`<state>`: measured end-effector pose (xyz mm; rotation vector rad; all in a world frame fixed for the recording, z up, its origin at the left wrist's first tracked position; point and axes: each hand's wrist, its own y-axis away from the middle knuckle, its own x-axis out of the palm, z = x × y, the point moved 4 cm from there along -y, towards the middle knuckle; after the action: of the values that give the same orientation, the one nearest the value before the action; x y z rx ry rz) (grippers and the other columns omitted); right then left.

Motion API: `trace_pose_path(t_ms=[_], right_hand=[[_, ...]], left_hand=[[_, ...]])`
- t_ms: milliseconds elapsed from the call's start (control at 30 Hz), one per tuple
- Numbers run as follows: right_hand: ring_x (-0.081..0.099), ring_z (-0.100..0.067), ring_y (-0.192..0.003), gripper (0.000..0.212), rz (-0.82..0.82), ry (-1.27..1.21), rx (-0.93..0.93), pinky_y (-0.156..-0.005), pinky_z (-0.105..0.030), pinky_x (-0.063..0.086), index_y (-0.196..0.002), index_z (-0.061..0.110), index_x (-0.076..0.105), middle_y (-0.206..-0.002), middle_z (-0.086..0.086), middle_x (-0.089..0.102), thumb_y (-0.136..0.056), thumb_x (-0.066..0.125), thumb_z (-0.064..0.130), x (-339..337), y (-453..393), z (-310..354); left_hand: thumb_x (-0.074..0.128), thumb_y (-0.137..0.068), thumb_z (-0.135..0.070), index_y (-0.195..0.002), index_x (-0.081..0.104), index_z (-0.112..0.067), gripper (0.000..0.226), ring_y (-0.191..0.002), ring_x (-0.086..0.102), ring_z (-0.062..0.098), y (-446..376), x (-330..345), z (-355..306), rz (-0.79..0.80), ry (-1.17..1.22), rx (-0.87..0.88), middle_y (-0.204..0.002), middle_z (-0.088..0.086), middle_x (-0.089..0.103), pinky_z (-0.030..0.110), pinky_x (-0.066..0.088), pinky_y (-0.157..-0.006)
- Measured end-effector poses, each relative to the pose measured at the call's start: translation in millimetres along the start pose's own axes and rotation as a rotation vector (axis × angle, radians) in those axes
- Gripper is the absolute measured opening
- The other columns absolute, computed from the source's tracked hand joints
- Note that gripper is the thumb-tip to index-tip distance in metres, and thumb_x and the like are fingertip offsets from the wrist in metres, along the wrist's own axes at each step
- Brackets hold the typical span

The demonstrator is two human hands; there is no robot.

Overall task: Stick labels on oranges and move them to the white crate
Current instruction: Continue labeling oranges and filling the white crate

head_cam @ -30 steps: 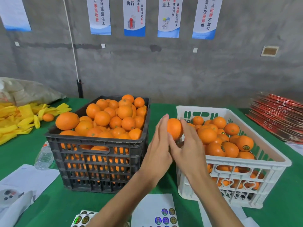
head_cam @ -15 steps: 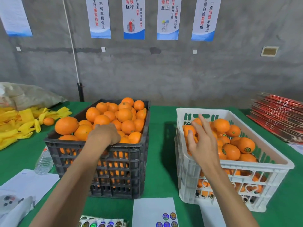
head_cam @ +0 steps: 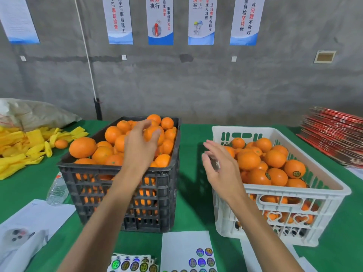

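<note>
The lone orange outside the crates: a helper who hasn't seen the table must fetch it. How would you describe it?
Start at the black crate of oranges on the green table, then look left to the heap of yellow wrappers. The lone orange lies on the cloth at that heap's right edge. It is the only orange outside a crate, and looks small.
</note>
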<state>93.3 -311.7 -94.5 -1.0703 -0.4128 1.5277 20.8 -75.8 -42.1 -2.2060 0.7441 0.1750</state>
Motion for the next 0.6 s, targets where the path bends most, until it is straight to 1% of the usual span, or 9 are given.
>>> trace_pose_path(t_ms=[67, 100, 167, 233, 333, 367, 467, 533, 600], right_hand=[[0.054, 0.008, -0.123, 0.055, 0.126, -0.055, -0.014, -0.100, -0.011, 0.044, -0.151, 0.020, 0.046, -0.145, 0.014, 0.050, -0.099, 0.064, 0.030, 15, 3, 14], [0.054, 0.010, -0.121, 0.065, 0.173, -0.077, -0.010, -0.095, -0.006, 0.043, -0.155, 0.023, 0.038, -0.146, 0.017, 0.048, -0.098, 0.065, 0.036, 21, 6, 17], [0.059, 0.007, -0.117, 0.080, 0.193, -0.140, 0.047, -0.097, -0.009, 0.046, -0.158, 0.025, 0.030, -0.145, 0.013, 0.051, -0.092, 0.071, 0.041, 26, 15, 14], [0.060, 0.004, -0.114, 0.081, 0.137, -0.160, 0.111, -0.098, -0.013, 0.048, -0.157, 0.025, 0.033, -0.143, 0.010, 0.052, -0.088, 0.075, 0.039, 24, 30, 2], [0.047, 0.007, -0.117, 0.081, 0.158, -0.028, 0.164, -0.098, -0.001, 0.037, -0.156, 0.023, 0.036, -0.137, 0.014, 0.049, -0.087, 0.076, 0.041, 25, 66, -19], [0.048, 0.003, -0.120, 0.081, 0.216, 0.014, 0.211, -0.100, -0.003, 0.036, -0.157, 0.024, 0.034, -0.140, 0.012, 0.050, -0.088, 0.076, 0.039, 28, 81, -29], [0.057, -0.012, -0.125, 0.079, 0.425, 0.063, 0.383, -0.108, -0.030, 0.047, -0.159, 0.025, 0.029, -0.147, 0.002, 0.055, -0.093, 0.072, 0.034, 37, 131, -59], [0.055, -0.012, -0.128, 0.067, 0.508, 0.115, 0.415, -0.109, -0.032, 0.045, -0.155, 0.023, 0.037, -0.146, 0.003, 0.056, -0.097, 0.065, 0.041, 40, 162, -71], [0.046, -0.011, -0.137, 0.060, 0.599, 0.174, 0.367, -0.115, -0.031, 0.038, -0.149, 0.026, 0.048, -0.151, 0.008, 0.049, -0.096, 0.058, 0.055, 45, 188, -75]], left_hand=[[0.069, -0.096, -0.032, -0.130, 0.066, -0.016, 0.037, -0.117, 0.060, 0.005, 26, 17, -22, -0.052, 0.198, 0.050, -0.127, -0.002, 0.068, 0.023, 0.047, -0.101], [0.069, -0.097, -0.032, -0.129, 0.067, -0.018, 0.035, -0.116, 0.060, 0.001, 40, 26, -30, -0.045, 0.272, 0.058, -0.126, -0.005, 0.068, 0.020, 0.047, -0.099], [0.068, -0.097, -0.034, -0.128, 0.067, -0.023, 0.033, -0.118, 0.060, 0.001, 69, 45, -37, -0.004, 0.379, 0.059, -0.127, -0.011, 0.065, 0.019, 0.050, -0.096], [0.070, -0.093, -0.038, -0.134, 0.060, -0.029, 0.043, -0.124, 0.057, 0.005, 100, 64, -33, 0.083, 0.433, 0.045, -0.133, -0.013, 0.059, 0.019, 0.052, -0.093], [0.078, -0.086, -0.035, -0.144, 0.046, -0.038, 0.066, -0.127, 0.055, 0.004, 143, 95, -3, 0.293, 0.483, -0.092, -0.143, -0.012, 0.048, 0.018, 0.050, -0.095], [0.078, -0.088, -0.031, -0.144, 0.043, -0.041, 0.067, -0.124, 0.056, 0.002, 156, 104, 11, 0.359, 0.483, -0.158, -0.145, -0.011, 0.046, 0.014, 0.050, -0.094], [0.074, -0.093, -0.031, -0.149, 0.034, -0.040, 0.069, -0.121, 0.056, 0.002, 196, 126, 56, 0.533, 0.397, -0.317, -0.147, -0.008, 0.043, 0.016, 0.050, -0.097], [0.071, -0.095, -0.032, -0.151, 0.032, -0.037, 0.069, -0.118, 0.052, -0.006, 218, 132, 84, 0.566, 0.299, -0.369, -0.146, -0.007, 0.041, 0.018, 0.048, -0.100], [0.068, -0.096, -0.029, -0.149, 0.031, -0.040, 0.066, -0.113, 0.049, -0.019, 234, 135, 106, 0.562, 0.276, -0.392, -0.145, -0.008, 0.039, 0.005, 0.043, -0.091]])
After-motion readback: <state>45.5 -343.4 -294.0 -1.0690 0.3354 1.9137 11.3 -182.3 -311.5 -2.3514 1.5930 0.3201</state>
